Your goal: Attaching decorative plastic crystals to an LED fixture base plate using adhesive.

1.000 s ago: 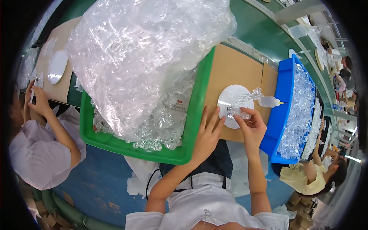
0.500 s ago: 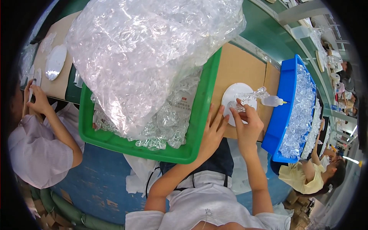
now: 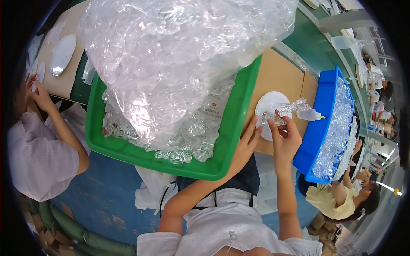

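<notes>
My right hand is closed in a pinch over a white round plate, with a small clear plastic piece at its fingertips. The piece's exact shape is hard to make out. My left hand lies beside the green tray's right side, fingers stretched toward the plate's near left edge; its thumb is hidden. More clear plastic pieces lie across the plate's right side. Just right of them is a small white squeeze bottle with a yellow tip, pointing toward the blue bin.
A green tray of clear plastic pieces stands left, under a large clear bag of them. At right is a blue bin full of clear pieces. Co-workers sit at far left and far right.
The view has shifted a little, so the bench things sit slightly further right. My right hand still pinches the clear piece; my left hand's fingers remain stretched beside the plate.
</notes>
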The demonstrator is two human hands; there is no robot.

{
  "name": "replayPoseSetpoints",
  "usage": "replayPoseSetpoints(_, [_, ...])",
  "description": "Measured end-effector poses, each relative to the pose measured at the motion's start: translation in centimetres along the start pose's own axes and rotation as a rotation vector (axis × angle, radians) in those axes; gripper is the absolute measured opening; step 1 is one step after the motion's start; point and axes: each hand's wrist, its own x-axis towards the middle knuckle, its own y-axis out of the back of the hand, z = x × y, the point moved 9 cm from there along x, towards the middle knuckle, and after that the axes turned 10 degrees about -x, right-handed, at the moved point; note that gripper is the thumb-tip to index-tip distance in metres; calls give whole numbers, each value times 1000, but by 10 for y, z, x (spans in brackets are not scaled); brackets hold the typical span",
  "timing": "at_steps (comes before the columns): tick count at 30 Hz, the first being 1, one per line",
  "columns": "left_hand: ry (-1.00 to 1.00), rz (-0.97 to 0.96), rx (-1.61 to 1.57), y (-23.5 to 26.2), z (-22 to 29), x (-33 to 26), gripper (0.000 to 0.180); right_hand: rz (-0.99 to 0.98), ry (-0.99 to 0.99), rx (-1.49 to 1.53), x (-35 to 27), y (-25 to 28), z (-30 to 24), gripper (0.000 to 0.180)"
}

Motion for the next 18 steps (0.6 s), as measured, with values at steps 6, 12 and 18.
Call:
replayPoseSetpoints(6, [-53,26,11,0,6,8,42,46,151,-128,1,1,-13,26])
replayPoseSetpoints(12, [-113,-25,-63,-10,5,19,38,29,226,-201,3,0,-17,29])
replayPoseSetpoints(18, [-103,-32,11,-1,11,17,37,185,138,-133,-15,145,-1,27])
